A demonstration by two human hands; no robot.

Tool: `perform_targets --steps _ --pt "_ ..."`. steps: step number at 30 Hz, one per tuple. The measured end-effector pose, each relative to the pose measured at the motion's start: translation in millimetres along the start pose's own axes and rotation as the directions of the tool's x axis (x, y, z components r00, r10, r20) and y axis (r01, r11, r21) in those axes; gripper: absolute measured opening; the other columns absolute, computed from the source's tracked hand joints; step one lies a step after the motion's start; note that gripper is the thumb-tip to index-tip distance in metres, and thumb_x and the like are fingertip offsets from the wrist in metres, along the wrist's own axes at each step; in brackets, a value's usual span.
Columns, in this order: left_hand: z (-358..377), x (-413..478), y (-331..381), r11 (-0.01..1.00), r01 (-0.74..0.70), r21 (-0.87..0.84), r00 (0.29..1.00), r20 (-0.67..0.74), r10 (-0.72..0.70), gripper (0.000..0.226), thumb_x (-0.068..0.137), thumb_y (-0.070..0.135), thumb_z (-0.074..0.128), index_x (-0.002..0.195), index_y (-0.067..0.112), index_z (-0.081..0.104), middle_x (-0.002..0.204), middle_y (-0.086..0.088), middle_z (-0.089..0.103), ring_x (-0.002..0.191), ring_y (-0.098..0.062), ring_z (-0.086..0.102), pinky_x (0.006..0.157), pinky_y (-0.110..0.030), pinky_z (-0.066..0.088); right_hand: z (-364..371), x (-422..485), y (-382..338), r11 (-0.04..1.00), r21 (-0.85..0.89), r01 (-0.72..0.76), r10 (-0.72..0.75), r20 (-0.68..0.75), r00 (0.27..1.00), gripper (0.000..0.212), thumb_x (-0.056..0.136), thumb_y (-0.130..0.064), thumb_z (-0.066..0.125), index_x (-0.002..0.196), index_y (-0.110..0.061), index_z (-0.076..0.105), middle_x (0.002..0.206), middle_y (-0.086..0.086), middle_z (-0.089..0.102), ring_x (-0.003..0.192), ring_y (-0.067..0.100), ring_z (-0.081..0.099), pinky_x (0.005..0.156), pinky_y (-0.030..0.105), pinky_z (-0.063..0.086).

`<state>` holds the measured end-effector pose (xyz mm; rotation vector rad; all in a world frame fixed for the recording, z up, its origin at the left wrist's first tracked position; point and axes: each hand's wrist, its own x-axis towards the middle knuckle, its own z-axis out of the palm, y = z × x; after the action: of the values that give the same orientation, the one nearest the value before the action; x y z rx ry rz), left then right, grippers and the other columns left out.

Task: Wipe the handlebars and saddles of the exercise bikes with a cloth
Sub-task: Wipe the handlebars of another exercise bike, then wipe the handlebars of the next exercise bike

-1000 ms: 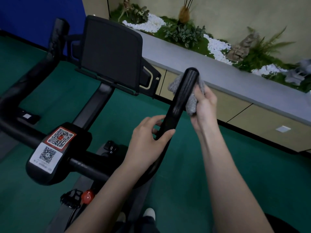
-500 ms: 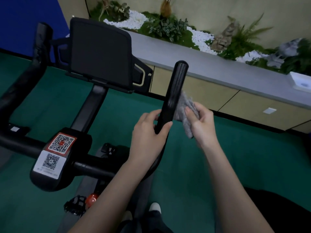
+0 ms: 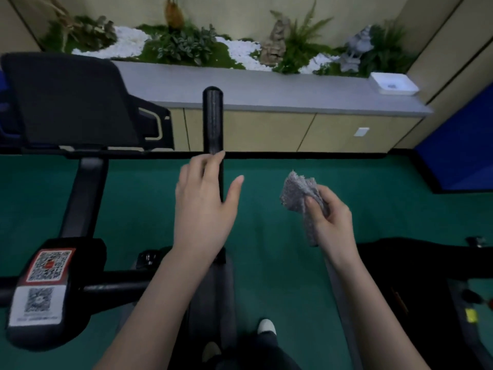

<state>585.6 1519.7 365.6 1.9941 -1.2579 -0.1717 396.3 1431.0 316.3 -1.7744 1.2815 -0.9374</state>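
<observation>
The bike's right handlebar grip, a black upright bar, rises in the middle of the view. My left hand lies over its lower part with fingers spread and thumb out to the right, loosely touching the bar rather than gripping it. My right hand is off to the right, clear of the bar, and pinches a crumpled grey cloth. The black crossbar runs left to a clamp with QR-code stickers. The saddle is out of view.
A black tablet holder stands at upper left on its post. A grey-topped cabinet with plants and a white tray runs along the back. A blue mat leans at right. Another black machine sits at lower right on green floor.
My right hand has pulled the cloth off the grip and moved right, away from the bar. My left hand has loosened its hold and opened. The view has swung rightward.
</observation>
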Motion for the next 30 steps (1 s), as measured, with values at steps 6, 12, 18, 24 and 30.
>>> perform_targets --steps 6,12,18,24,30 --pt "31.3 -4.5 33.1 0.978 -0.188 0.085 0.973 0.154 0.174 0.048 0.094 0.037 0.052 0.135 0.012 0.049 0.133 -0.002 0.052 0.129 -0.019 0.039 0.107 -0.033 0.026 -31.9 -3.8 25.2 0.999 -0.013 -0.032 0.031 -0.085 0.996 0.034 0.085 -0.037 0.049 0.111 -0.021 0.063 0.098 0.011 0.064 0.091 0.025 0.060 0.084 0.046 0.050" --pt "88.8 -7.8 64.0 0.943 -0.272 0.191 0.926 0.319 0.203 0.050 0.095 0.044 0.048 0.134 0.013 0.050 0.138 -0.001 0.049 0.131 -0.018 0.039 0.109 -0.035 0.024 -86.8 6.2 43.1 0.995 0.084 -0.060 0.071 -0.133 0.989 0.029 0.086 -0.034 0.051 0.109 -0.021 0.063 0.100 0.009 0.064 0.095 0.025 0.060 0.088 0.048 0.049" --pt "165.1 -14.0 100.8 0.906 -0.324 0.272 0.886 0.423 0.190 0.055 0.096 0.049 0.044 0.139 0.015 0.045 0.146 0.000 0.044 0.138 -0.017 0.032 0.114 -0.032 0.016 -165.3 24.9 89.8 0.998 0.025 -0.053 0.056 -0.093 0.994 0.022 0.092 -0.014 0.055 0.111 -0.012 0.065 0.102 0.008 0.066 0.094 0.016 0.061 0.086 0.030 0.048" --pt "227.3 -22.6 121.8 0.888 -0.321 0.330 0.845 0.524 0.111 0.062 0.095 0.054 0.039 0.145 0.018 0.035 0.153 0.001 0.033 0.143 -0.014 0.022 0.119 -0.034 0.010 -219.1 34.0 137.8 0.999 -0.044 -0.026 0.021 -0.098 0.995 0.020 0.091 -0.003 0.056 0.106 -0.010 0.066 0.093 -0.001 0.060 0.085 -0.008 0.054 0.074 0.001 0.035" --pt "260.4 -18.6 133.6 0.892 -0.274 0.361 0.825 0.564 0.025 0.068 0.094 0.056 0.040 0.148 0.017 0.029 0.156 0.000 0.026 0.144 -0.016 0.019 0.119 -0.036 0.012 -251.5 51.0 172.3 0.995 -0.047 -0.086 0.079 -0.127 0.989 0.019 0.090 -0.002 0.055 0.106 -0.005 0.066 0.094 0.004 0.061 0.086 0.014 0.055 0.073 0.004 0.037"
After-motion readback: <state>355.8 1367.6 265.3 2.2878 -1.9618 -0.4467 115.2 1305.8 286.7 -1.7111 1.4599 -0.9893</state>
